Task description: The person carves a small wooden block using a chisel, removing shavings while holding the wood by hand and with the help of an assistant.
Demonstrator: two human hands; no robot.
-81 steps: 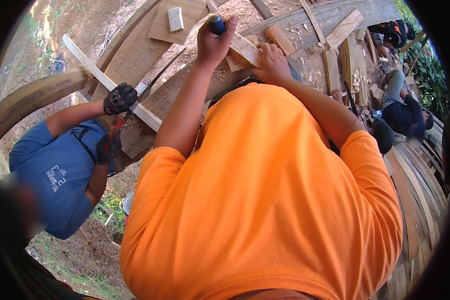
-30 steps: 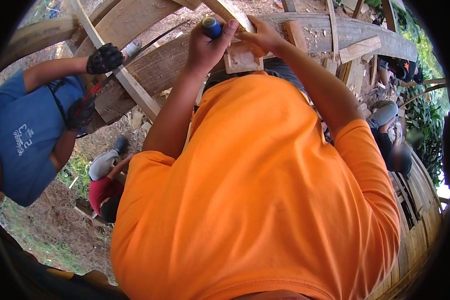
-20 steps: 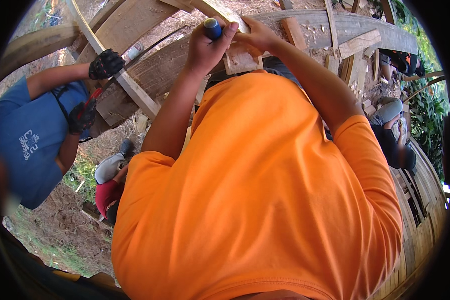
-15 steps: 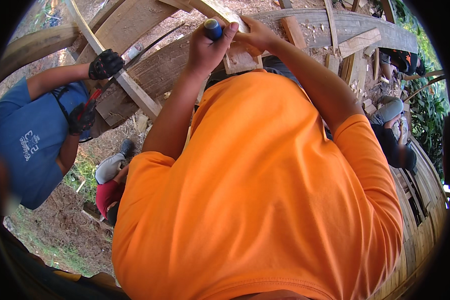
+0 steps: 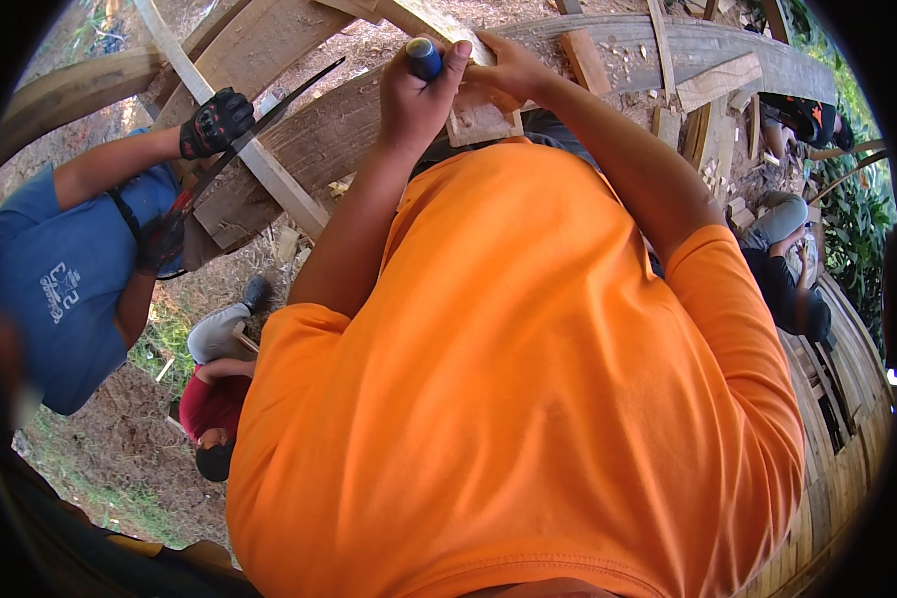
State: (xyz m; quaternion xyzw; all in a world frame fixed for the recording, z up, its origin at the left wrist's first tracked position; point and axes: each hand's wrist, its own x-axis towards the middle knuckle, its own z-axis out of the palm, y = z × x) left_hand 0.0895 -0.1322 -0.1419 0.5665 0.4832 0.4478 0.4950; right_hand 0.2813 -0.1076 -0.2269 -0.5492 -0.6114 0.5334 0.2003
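Observation:
My left hand (image 5: 414, 100) is closed around an upright tool with a round blue handle (image 5: 424, 60), its thumb laid along the side near the top. The tool's lower part is hidden, so its kind does not show. Close by on the right, my right hand (image 5: 513, 72) is closed with its fingers bent over beside a pale wooden beam (image 5: 419, 18); what it grips is hidden. Below both hands is a light wooden block (image 5: 483, 122) with a hollowed face.
On the left, a co-worker in a blue shirt (image 5: 70, 289) and black gloves holds a handsaw (image 5: 269, 115) across a wooden strip (image 5: 277, 184). A wide curved plank (image 5: 628, 50) runs behind my hands, with wood offcuts (image 5: 718, 82) on it. Others sit further away.
The co-worker's saw has slid away from the body across the strip, its handle following. The person in red has leaned lower. My two hands have hardly moved.

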